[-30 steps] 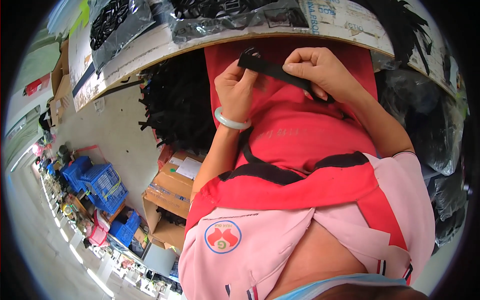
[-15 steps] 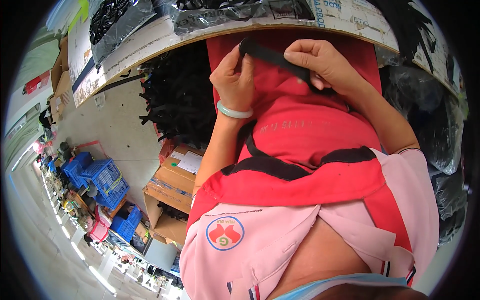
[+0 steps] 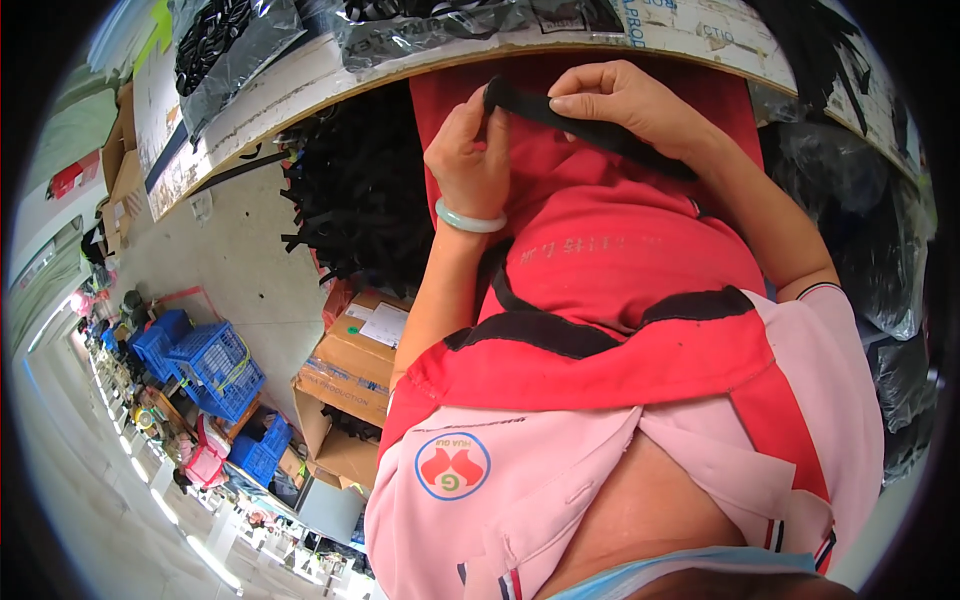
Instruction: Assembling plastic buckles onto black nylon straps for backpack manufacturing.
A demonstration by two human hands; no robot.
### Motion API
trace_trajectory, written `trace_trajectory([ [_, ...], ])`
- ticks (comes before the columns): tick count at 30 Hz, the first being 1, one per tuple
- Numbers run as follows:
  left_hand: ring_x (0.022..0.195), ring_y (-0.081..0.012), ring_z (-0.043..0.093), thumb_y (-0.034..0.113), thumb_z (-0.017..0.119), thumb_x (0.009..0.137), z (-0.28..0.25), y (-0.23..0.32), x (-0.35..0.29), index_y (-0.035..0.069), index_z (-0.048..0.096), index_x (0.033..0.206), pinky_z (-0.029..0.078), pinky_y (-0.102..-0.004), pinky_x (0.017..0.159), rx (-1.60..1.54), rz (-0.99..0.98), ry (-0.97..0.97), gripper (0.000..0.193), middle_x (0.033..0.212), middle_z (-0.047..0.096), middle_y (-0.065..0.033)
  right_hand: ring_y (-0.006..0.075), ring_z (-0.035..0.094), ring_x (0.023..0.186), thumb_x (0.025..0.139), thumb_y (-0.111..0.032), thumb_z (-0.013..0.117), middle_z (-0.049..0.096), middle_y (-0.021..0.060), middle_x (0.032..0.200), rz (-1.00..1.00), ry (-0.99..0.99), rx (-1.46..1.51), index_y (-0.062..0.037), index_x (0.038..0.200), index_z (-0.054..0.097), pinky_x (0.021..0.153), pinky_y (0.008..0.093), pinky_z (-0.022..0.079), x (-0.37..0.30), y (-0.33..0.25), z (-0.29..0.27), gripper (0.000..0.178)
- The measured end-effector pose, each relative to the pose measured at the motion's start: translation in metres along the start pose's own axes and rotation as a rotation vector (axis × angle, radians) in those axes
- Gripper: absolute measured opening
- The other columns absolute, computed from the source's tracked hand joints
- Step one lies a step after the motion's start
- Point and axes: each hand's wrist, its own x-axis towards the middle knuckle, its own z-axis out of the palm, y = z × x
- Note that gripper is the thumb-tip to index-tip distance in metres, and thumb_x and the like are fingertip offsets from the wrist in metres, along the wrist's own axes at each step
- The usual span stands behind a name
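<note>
Black strap held up by both hands, clear of bench, just off the middle of its near edge, over red apron. Runs aslant: left end closest to that edge, right end lower, trailing in under the right wrist.

In left hand: left end of strap, pinched between thumb and fingertips, no gap to speak of. Folded or merely bent over at that tip; cannot tell which. Pale bracelet round the left wrist.

In right hand: strap gripped partway along, thumb on top, fingers curled and nearly closed. Cannot make out how the hidden fingers lie behind. A short, fairly straight length between the two grips.

On the bench: toward the left corner, clear bag of small black pieces; farther along, by the middle of the near edge, a second, wider bag, likewise filled with black. At the right corner, loose black strips, some hanging over the edge.

Beneath the near edge, left side: heap of black strips. Nearer, beside the left forearm, open cardboard box. Farther left, blue crates. Below the right corner, plastic bags with dark contents.
</note>
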Motion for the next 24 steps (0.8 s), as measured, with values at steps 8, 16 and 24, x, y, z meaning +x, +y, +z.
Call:
trace_trajectory([
  [8,0.060,-0.0185,0.058,-0.002,0.064,0.082,0.004,-0.011,0.000,-0.001,0.065,0.100,0.044,-0.0260,0.054,-0.055,-0.054,0.079,0.017,0.071,0.059,-0.0110,0.0066,0.057,0.069,0.089,-0.019,0.065,0.063,0.0015,0.081,0.023,0.027,0.289,-0.0012,0.109,0.063,0.061,0.0199,0.045,0.003,-0.002,0.012,0.027],
  [16,0.064,-0.0239,0.058,-0.005,0.062,0.078,0.007,-0.007,-0.006,0.000,0.061,0.088,0.045,-0.0315,0.056,0.081,0.082,-0.125,0.011,0.074,0.056,-0.0121,0.0051,0.057,0.071,0.090,-0.021,0.065,0.063,0.0002,0.083,-0.090,0.097,0.282,-0.0028,0.109,0.062,0.062,0.0173,0.045,0.023,0.015,0.020,0.027],
  [24,0.080,-0.0171,0.065,0.009,0.059,0.091,0.002,0.002,0.002,-0.007,0.064,0.107,0.050,-0.0243,0.072,-0.994,-0.809,-0.170,0.023,0.094,0.067,-0.0088,0.0064,0.052,0.074,0.086,-0.016,0.069,0.058,-0.0029,0.082,-0.476,0.248,-0.249,-0.0040,0.096,0.066,0.067,0.0213,0.043,0.021,0.031,0.010,0.016],
])
